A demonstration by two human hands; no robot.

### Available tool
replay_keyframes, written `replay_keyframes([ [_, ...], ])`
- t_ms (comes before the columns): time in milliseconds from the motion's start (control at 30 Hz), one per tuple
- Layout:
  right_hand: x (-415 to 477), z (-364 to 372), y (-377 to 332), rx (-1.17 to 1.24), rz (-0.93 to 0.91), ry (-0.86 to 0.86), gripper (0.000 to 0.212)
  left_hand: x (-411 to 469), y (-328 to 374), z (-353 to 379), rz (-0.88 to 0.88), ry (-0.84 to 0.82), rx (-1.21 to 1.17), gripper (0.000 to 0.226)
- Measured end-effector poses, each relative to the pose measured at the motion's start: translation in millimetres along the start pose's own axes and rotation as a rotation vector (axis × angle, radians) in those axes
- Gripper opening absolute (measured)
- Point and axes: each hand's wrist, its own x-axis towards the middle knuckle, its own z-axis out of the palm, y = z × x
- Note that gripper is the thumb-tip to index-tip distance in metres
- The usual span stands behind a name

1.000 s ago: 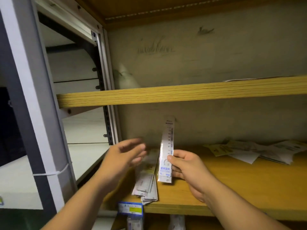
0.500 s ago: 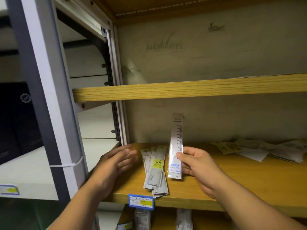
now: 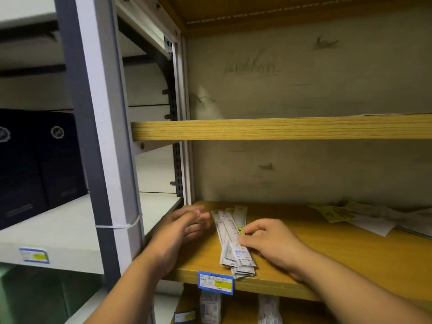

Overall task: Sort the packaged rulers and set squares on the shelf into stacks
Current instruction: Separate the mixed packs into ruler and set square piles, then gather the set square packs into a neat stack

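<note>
On the wooden shelf (image 3: 327,265), near its left end, the stack of packaged rulers (image 3: 243,268) lies flat. Long sides run front to back, ends slightly fanned, front ends at the shelf edge just above a blue price label (image 3: 215,282).

- Right hand (image 3: 271,244): fingers curled, thumb and fingertips pinching the top ruler (image 3: 231,230) at its right edge. That ruler lies on the stack.
- Left hand (image 3: 184,228): fingers straight and held together, palm facing the stack, just beside its left edge. Can't tell if it touches.
- Loose pile of packages (image 3: 339,212): well apart, at the back right of the same shelf, unsorted.
- Upper shelf board (image 3: 280,128): above, only its front edge shows.
- Grey metal post (image 3: 100,136): left of the hands, with dark boxes (image 3: 35,164) on the white shelf (image 3: 58,230) beyond it.
- Lower shelf: blurred packets (image 3: 210,307), contents unreadable.
</note>
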Motion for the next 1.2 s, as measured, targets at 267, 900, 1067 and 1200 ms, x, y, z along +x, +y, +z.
replay_keyframes([
  [267,-8.1,-11.9,2.4,0.205,-0.017,-0.007,0.016,-1.6,5.2,1.3,0.044,0.012,0.004,0.023],
  [900,-55.1,-271.3,133.2,0.343,-0.071,0.223,0.017,-20.1,-8.6,282.9,0.059,-0.242,0.057,0.025],
  [1067,-56.5,-332.2,173.1,0.383,-0.052,0.35,0.013,-15.9,-19.9,323.1,0.026,-0.175,0.087,0.028],
  [1200,-48.5,-337.3,184.3,0.412,-0.028,0.325,0.012,-20.5,-33.2,326.9,0.007,-0.155,0.118,0.029],
])
